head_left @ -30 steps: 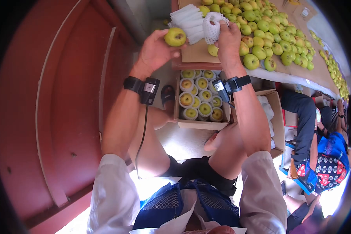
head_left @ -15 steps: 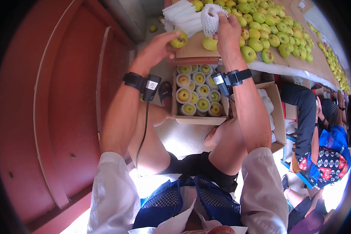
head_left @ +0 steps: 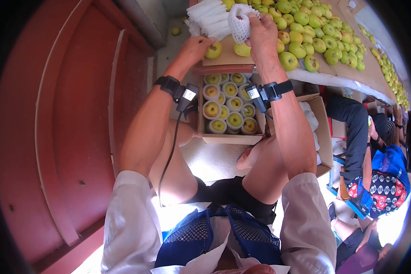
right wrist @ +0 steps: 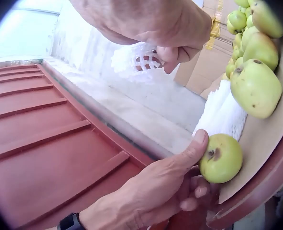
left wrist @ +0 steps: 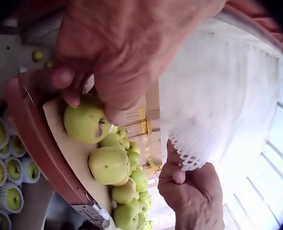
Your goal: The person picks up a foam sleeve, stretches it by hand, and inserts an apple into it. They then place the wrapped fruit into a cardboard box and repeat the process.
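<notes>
My left hand (head_left: pixel 192 52) holds a yellow-green apple (head_left: pixel 213 50) at the near left edge of the cardboard-covered table. In the right wrist view the thumb lies against this apple (right wrist: pixel 222 160), beside a brown blemish near its stem, with the other fingers partly hidden behind it. My right hand (head_left: pixel 265 43) pinches a white foam net sleeve (head_left: pixel 239 28) by its edge, raised above the table. The sleeve's lattice opening (right wrist: pixel 148 62) is spread in the right wrist view. A pile of white foam nets (head_left: pixel 209 19) lies just beyond the left hand.
Many loose apples (head_left: pixel 315 32) cover the table to the right. Below its edge stands an open carton (head_left: pixel 228 138) of netted apples between the legs. Another carton (head_left: pixel 325 137) with white material is at the right. A red wooden door (head_left: pixel 77 128) borders the left; other people sit at right.
My left hand has turned over and brought the apple from beside the table to its cardboard edge. The right hand still holds the foam net sleeve up in much the same place.
</notes>
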Available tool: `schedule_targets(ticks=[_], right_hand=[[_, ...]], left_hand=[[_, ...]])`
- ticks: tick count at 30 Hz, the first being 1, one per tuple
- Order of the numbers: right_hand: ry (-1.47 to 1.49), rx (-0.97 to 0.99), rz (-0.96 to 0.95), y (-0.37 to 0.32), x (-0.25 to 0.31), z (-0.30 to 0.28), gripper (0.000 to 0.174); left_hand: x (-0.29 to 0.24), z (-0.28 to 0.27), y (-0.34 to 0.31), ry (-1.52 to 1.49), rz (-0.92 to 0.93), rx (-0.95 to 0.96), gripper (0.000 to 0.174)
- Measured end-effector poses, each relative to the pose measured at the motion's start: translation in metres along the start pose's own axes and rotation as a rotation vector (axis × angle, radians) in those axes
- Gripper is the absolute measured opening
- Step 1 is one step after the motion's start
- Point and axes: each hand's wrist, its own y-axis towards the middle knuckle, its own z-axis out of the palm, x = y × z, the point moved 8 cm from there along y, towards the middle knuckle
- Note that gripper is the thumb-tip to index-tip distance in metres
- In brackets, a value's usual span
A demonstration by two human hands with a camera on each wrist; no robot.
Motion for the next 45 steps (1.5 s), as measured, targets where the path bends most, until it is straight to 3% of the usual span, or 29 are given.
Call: schedule_targets(ticks=[9, 12, 15, 18, 21, 27, 32, 35, 38, 41, 45], right_hand=[[-0.071, 0.028, 0.049, -0.006, -0.001, 0.004, 0.028], [-0.053, 0.045, 0.049, -0.011, 0.003, 0.008, 0.027], [-0.011, 0.133, 0.045, -0.014, 0.006, 0.016, 0.025], [0.073, 0.242, 0.048, -0.021, 0.008, 0.029, 0.024], [0.098, 0.282, 0.053, -0.028, 0.007, 0.037, 0.024], [0.076, 0.272, -0.02, -0.033, 0.013, 0.042, 0.023], [0.045, 0.297, -0.087, -0.025, 0.003, 0.042, 0.024], [0.047, 0.32, 0.102, -0.028, -0.003, 0.041, 0.023], [0.492, 0.414, 0.351, -0.026, -0.019, 0.047, 0.025], [0.696, 0.508, 0.505, -0.034, -0.018, 0.052, 0.029], [0.736, 0.629, 0.52, -0.033, -0.017, 0.056, 0.028]], left_hand=[[-0.004, -0.008, -0.005, 0.036, -0.093, -0.056, 0.049], [-0.018, -0.031, -0.002, 0.197, 0.065, -0.285, 0.049], [-0.036, -0.031, -0.017, -0.245, 0.108, -0.097, 0.048], [-0.052, 0.0, -0.037, -0.886, 0.006, 0.286, 0.049], [-0.062, 0.001, -0.038, -1.095, 0.055, 0.423, 0.048], [-0.059, -0.004, -0.043, -1.274, 0.001, 0.495, 0.039], [-0.064, -0.006, -0.043, -1.32, 0.076, 0.489, 0.039], [-0.065, -0.007, -0.045, -1.331, 0.109, 0.528, 0.039], [-0.059, -0.009, -0.042, -1.286, 0.104, 0.518, 0.037], [-0.05, -0.011, -0.037, -1.258, 0.098, 0.475, 0.036], [-0.046, -0.016, -0.035, -1.282, 0.09, 0.477, 0.034]])
